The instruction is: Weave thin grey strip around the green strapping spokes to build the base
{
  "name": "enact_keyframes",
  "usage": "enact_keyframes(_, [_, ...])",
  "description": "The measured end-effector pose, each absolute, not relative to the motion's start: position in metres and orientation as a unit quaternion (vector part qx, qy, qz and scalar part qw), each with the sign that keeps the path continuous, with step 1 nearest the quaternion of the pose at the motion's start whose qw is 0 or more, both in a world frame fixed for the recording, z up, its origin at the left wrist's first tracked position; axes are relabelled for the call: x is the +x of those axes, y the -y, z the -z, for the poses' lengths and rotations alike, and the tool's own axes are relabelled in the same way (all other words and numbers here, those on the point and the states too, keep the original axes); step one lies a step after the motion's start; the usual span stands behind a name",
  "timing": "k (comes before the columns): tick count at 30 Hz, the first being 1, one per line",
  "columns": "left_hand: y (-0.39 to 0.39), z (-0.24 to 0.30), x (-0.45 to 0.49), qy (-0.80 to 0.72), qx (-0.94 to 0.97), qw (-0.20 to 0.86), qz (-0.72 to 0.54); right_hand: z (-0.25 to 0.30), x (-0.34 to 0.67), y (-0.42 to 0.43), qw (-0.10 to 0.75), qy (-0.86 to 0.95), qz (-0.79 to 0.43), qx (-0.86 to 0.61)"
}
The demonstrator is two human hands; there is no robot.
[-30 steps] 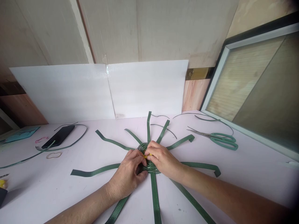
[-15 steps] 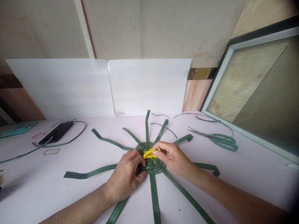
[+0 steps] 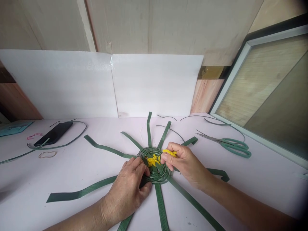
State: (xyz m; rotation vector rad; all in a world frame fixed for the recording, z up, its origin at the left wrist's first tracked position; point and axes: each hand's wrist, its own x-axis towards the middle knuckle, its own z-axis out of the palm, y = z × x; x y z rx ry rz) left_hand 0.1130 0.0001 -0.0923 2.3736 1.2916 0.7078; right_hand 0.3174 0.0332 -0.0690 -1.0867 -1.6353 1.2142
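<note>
A round woven piece of green plastic strapping (image 3: pixel 157 176) lies on the table, its flat green strips spreading outward like spokes. Thin dark green strands coil around its middle. My left hand (image 3: pixel 131 181) grips the left rim, fingers on top and thumb at the near edge. Bunched at the centre is some thick, soft-looking yellow cord (image 3: pixel 153 160). Above the right side of the coil, my right hand (image 3: pixel 184 162) is closed in a pinch on a length of the same yellow cord, part of which shows over the fingers. Whether the two yellow parts join is hidden by the fingers.
Scissors with green handles (image 3: pixel 234 146) lie to the right, near a framed pane (image 3: pixel 264 93). At left are a black phone (image 3: pixel 54 133), a loop of green strand (image 3: pixel 79 136) and a rubber band (image 3: pixel 48 154). White boards (image 3: pixel 156 83) stand along the back.
My right hand has drawn slightly right, away from the centre, with yellow cord in its fingers. My left hand still grips the rim. The whole view has shifted a little.
</note>
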Motion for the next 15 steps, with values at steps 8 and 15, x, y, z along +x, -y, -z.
enact_keyframes(8, [0.003,0.090,0.113,-0.464,0.833,0.177,-0.246,0.073,0.312,-0.024,0.282,0.765,-0.383,-0.434])
enact_keyframes(15, [0.003,0.091,0.112,-0.453,0.838,0.165,-0.257,0.086,0.313,-0.026,0.255,0.871,0.039,-0.419])
